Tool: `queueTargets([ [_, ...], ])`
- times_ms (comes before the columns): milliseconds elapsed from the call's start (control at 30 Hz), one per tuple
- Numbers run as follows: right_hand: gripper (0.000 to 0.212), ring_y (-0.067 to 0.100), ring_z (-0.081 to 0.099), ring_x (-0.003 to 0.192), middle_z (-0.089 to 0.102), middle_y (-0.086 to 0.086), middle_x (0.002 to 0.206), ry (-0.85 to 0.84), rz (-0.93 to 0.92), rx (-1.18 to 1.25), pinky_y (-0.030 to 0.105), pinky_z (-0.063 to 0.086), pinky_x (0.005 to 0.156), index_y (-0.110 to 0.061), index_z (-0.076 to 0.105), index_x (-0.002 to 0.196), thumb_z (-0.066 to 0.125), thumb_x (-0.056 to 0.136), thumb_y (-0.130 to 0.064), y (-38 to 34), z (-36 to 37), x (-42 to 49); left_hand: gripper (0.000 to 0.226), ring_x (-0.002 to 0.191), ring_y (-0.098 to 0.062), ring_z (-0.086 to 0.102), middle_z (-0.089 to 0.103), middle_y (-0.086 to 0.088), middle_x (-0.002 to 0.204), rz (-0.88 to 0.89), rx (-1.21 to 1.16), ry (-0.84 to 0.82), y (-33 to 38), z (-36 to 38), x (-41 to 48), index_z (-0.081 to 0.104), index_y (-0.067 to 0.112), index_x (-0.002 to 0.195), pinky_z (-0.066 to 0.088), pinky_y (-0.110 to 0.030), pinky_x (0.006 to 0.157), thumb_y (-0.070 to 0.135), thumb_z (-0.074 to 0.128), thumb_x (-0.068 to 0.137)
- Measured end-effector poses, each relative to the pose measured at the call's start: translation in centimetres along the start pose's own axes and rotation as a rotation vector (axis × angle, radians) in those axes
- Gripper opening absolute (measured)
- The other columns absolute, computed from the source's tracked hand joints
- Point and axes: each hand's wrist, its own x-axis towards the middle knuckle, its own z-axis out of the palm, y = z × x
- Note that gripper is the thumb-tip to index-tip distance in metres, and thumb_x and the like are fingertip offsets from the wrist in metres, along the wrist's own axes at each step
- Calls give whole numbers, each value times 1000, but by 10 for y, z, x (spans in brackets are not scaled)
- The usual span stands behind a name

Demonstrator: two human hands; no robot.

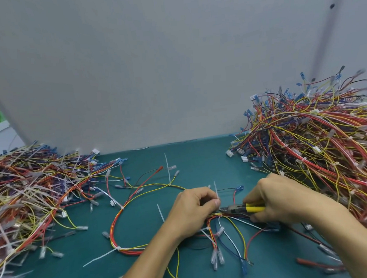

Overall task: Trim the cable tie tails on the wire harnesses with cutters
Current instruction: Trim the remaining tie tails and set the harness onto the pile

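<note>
Head view: a person's left hand (196, 207) pinches a harness (118, 213) lying on the green mat (201, 155) near centre. Its fingers are curled tight on the bundle where a white tail (216, 189) stands upright. The right hand (278, 199) wraps its fingers round the yellow handles of the cutters (237, 209), whose nose meets the bundle just beside the left thumb; whether the blades are apart cannot be told. A clean cut likely calls for blades flush against the tie head, clear of wires and thumb, with the tail held taut. Other tails on this harness, further left, are uncut. A pile (30, 193) lies far left, a taller heap (320, 151) far right.
</note>
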Motion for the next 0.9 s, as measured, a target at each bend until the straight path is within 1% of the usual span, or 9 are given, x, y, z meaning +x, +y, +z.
queueTargets([
  [67,19,20,47,71,56,1,70,4,5,4,30,51,68,-37,62,79,67,72,-53,-1,1,0,12,55,-1,47,59,14,60,0,10,7,0,1,0,66,24,75,40,-14,59,21,65,87],
  [200,22,22,48,71,51,-2,65,-13,29,11,31,49,67,-34,60,74,68,73,-54,-4,0,0,12,60,-5,49,61,10,65,-10,-9,21,1,0,1,66,21,76,43,-23,64,19,64,87],
  [333,31,19,49,66,48,-3,59,8,84,59,35,48,66,-30,54,64,69,75,-54,-3,-9,-3,15,61,-8,59,64,0,65,-93,-352,194,3,-7,-1,65,12,76,46,-21,56,3,62,88],
  [467,36,19,53,68,53,-1,65,60,62,74,39,46,64,-21,51,68,66,78,-53,-5,-17,-5,21,65,-16,67,64,-2,64,-165,-587,316,4,-23,-6,61,9,72,51,-24,50,-6,60,86],
  [567,23,15,55,76,59,-6,77,70,23,117,34,48,70,-29,64,87,65,79,-50,-12,-18,-6,22,58,-20,65,59,-5,62,-201,-698,297,6,-36,-14,58,9,74,51,-27,48,-10,55,86],
  [633,34,13,56,81,60,-9,83,72,7,105,31,49,74,-30,67,107,64,79,-50,-17,-18,-5,21,52,-21,61,56,-7,59,-220,-770,255,7,-42,-22,56,9,79,50,-27,46,-12,56,82],
  [700,40,12,56,84,58,-11,85,63,-6,88,29,49,76,-33,65,116,63,80,-51,-20,-17,-5,19,51,-23,57,52,-9,59,-242,-877,192,5,-46,-29,52,11,78,48,-28,45,-8,56,74],
  [833,35,14,57,84,59,-10,85,14,-20,59,32,50,76,-34,65,112,63,80,-49,-23,-17,-5,25,52,-23,52,48,-9,60,-303,-950,158,0,-47,-34,43,9,72,38,-26,44,-13,32,73],
  [900,32,14,56,82,57,-10,83,1,-20,43,33,50,74,-35,65,107,63,79,-49,-24,-17,-5,20,48,-18,42,48,-7,61,-301,-898,149,1,-45,-35,45,8,72,32,-25,43,-8,38,64],
])
